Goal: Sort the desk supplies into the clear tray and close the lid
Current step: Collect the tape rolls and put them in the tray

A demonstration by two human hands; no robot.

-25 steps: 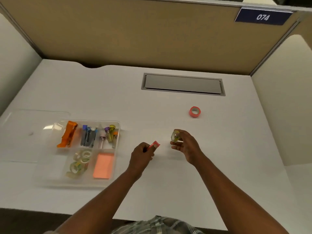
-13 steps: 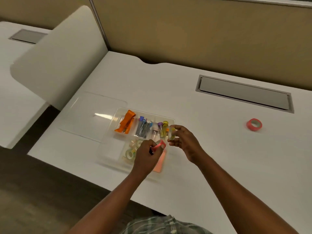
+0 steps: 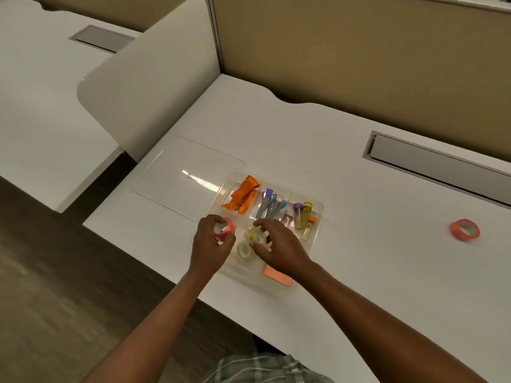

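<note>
The clear tray (image 3: pixel 320 205) sits near the desk's front edge with several compartments. It holds an orange staple remover (image 3: pixel 243 196), blue and grey clips (image 3: pixel 269 207), small vials (image 3: pixel 304 215), clear tape rolls (image 3: pixel 244 251) and a pink sticky pad (image 3: pixel 278 276). My left hand (image 3: pixel 210 247) grips a pink tape roll (image 3: pixel 225 230) over the tray's left edge. My right hand (image 3: pixel 279 246) pinches a clear tape roll with yellow-green marks (image 3: pixel 255 234) above the tape compartment. Flat on the desk to the tray's left lies its clear lid (image 3: pixel 188 175). Another pink tape roll (image 3: pixel 464 230) lies far right.
A grey cable hatch (image 3: pixel 437 164) is set into the desk at the back right. A beige partition (image 3: pixel 359 51) backs the desk, and a white divider panel (image 3: pixel 149 87) stands on the left. The desk's front edge runs just below the tray.
Both hands have moved left, from the middle of the desk to over the tray, each carrying its tape roll. The view has swung left and down.
</note>
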